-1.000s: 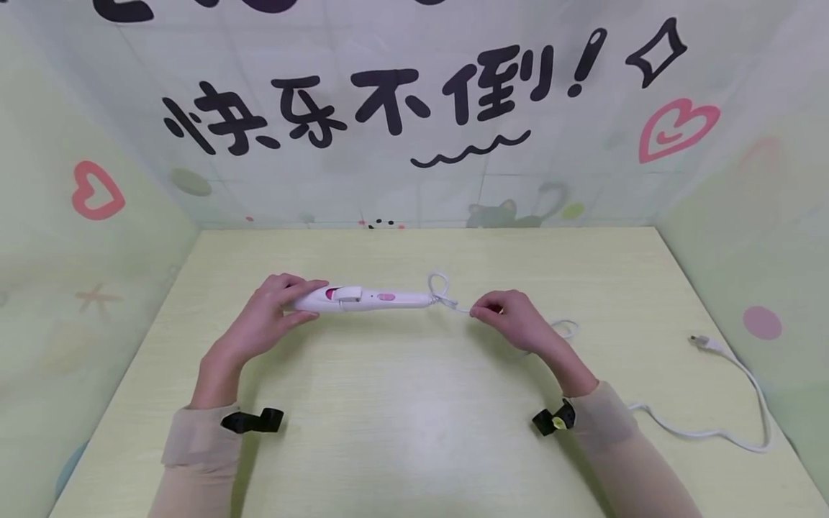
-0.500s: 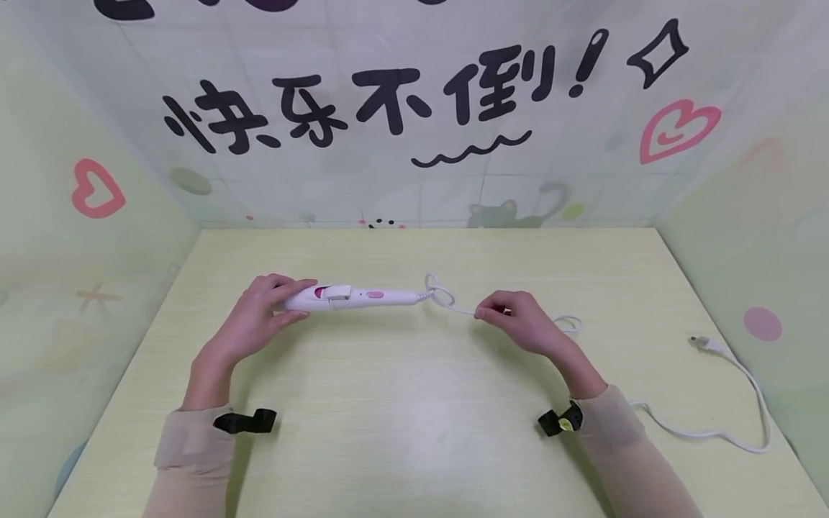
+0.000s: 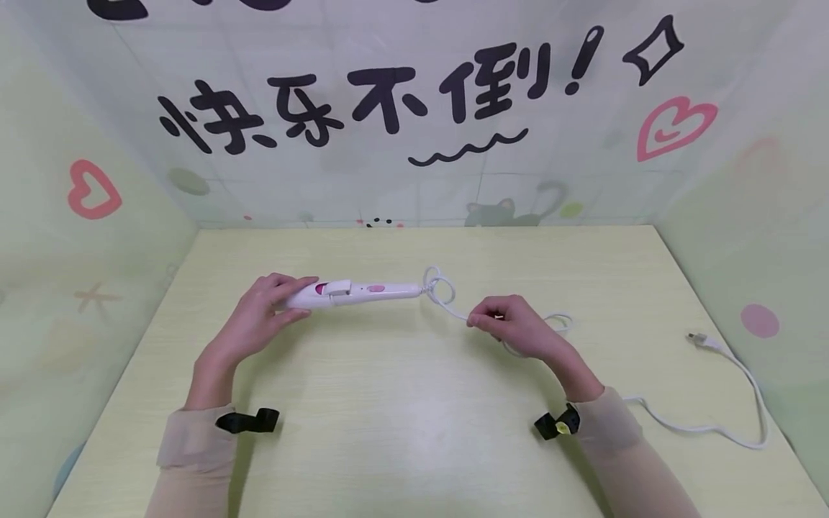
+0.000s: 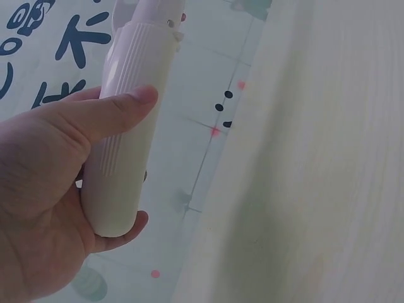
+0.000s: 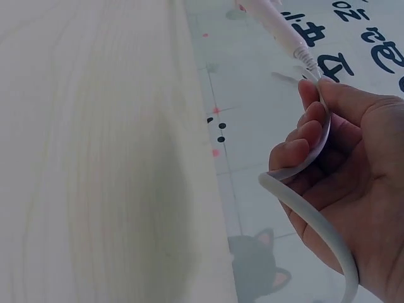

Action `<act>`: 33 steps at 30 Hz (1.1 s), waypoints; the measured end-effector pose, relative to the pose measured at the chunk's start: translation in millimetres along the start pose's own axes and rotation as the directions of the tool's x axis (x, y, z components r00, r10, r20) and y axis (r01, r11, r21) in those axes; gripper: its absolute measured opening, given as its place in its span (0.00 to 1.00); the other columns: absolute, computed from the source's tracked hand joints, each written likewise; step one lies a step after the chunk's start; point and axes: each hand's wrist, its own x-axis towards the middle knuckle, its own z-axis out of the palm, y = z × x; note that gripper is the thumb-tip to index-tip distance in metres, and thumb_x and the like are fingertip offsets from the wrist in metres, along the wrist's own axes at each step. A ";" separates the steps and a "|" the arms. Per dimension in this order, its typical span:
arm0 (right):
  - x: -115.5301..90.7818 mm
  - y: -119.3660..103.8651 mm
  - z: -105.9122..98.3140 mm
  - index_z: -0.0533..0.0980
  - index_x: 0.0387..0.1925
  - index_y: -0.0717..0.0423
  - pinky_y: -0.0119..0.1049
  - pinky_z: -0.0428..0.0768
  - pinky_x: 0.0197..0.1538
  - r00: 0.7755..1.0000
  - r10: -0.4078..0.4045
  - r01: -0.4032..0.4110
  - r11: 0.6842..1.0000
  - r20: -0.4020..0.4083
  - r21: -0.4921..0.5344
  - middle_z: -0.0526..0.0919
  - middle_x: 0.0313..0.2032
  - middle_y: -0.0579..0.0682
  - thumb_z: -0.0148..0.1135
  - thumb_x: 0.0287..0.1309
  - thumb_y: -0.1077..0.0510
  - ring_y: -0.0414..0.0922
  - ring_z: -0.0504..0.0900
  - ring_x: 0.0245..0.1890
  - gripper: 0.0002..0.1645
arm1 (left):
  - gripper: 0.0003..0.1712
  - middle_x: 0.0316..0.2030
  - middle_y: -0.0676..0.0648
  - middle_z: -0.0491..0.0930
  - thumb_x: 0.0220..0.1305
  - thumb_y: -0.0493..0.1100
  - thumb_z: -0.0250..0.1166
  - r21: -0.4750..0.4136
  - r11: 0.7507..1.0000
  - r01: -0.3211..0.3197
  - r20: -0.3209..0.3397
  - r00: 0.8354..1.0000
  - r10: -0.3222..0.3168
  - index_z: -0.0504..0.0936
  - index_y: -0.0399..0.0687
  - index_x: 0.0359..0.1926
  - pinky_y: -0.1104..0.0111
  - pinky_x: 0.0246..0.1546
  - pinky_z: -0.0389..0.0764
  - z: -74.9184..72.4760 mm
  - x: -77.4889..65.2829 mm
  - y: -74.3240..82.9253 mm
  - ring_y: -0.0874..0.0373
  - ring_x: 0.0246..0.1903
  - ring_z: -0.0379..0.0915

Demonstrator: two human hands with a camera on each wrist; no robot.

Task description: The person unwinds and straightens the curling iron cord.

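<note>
My left hand (image 3: 255, 316) grips the wide rounded end of a slim white hair iron (image 3: 382, 291), held level over the table. A pink button, a pink patch and a raised white clip show on its body. In the left wrist view, the thumb crosses the ribbed side of the hair iron (image 4: 120, 151). From its narrow end runs a white power cord (image 3: 444, 305), looped near the hair iron. My right hand (image 3: 514, 327) pinches this cord between thumb and forefinger. In the right wrist view, the cord (image 5: 322, 230) passes across the curled fingers and hangs down past the palm.
Beyond the right forearm, the cord's far end curves over the wooden table (image 3: 401, 417) to a plug (image 3: 702, 342) near the right edge. Printed fabric walls (image 3: 363, 180) stand at the back and both sides. A black camera mount sits on each wrist.
My left hand and the hair iron have shifted slightly left. My right hand has come a little lower, still pinching the cord, and the loop beside the hair iron has changed shape.
</note>
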 end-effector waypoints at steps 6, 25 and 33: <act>0.5 -0.2 5.1 0.86 0.40 0.65 0.32 0.69 0.26 1.000 0.009 -0.009 1.000 0.016 0.006 0.77 0.25 0.58 0.64 0.70 0.62 0.41 0.69 0.21 0.10 | 0.34 0.50 0.38 0.79 0.57 0.29 0.75 0.000 1.000 -0.011 -0.008 1.000 0.011 0.80 0.44 0.65 0.53 0.44 0.69 -1.7 1.3 3.5 0.44 0.47 0.70; 1.2 3.7 16.3 0.87 0.34 0.64 0.33 0.74 0.28 0.997 0.030 -0.032 0.999 0.074 0.029 0.79 0.23 0.52 0.67 0.67 0.61 0.43 0.74 0.22 0.09 | 0.34 0.49 0.37 0.79 0.56 0.28 0.76 -0.008 1.000 -0.028 -0.024 0.999 0.028 0.81 0.43 0.64 0.54 0.43 0.71 4.4 6.0 8.9 0.44 0.46 0.72; 4.2 4.3 23.5 0.87 0.37 0.65 0.34 0.78 0.33 0.996 0.043 -0.047 0.998 0.074 0.047 0.83 0.25 0.57 0.66 0.68 0.60 0.44 0.77 0.26 0.10 | 0.33 0.50 0.38 0.79 0.57 0.30 0.76 -0.022 0.999 -0.023 -0.016 1.000 0.022 0.81 0.43 0.65 0.54 0.43 0.73 4.9 5.8 9.4 0.45 0.46 0.72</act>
